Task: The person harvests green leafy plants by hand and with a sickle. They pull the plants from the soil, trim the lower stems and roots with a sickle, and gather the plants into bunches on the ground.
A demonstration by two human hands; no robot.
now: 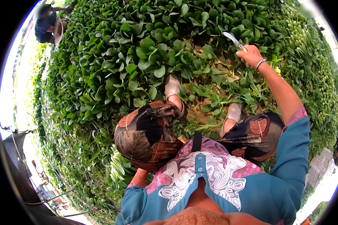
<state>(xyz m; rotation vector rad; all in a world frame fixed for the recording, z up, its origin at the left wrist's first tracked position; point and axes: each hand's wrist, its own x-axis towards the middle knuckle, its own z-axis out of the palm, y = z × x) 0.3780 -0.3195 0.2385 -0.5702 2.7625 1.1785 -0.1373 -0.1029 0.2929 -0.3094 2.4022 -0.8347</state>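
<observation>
My right hand [250,56] grips the handle of a small curved-blade knife [231,38], whose tip points up and left over the leafy greens. A metal bangle [260,64] circles that wrist. Just below and left of the knife is a patch of bare soil [224,67] strewn with yellowed leaves. Dense standing leafy greens [107,70] fill the ground ahead and to the left. My left hand is out of sight; only its forearm [139,177] shows, passing behind my left knee. Close to that knee lies a bunch of pale-stemmed greens [117,164].
My shoes [173,85] stand among the plants, with cut or fallen leaves [214,102] between them. Laid greens with pale stems [298,31] run along the right. Another person [46,28] crouches at the far upper left. Dark sheeting [12,149] and lines hang at the lower left.
</observation>
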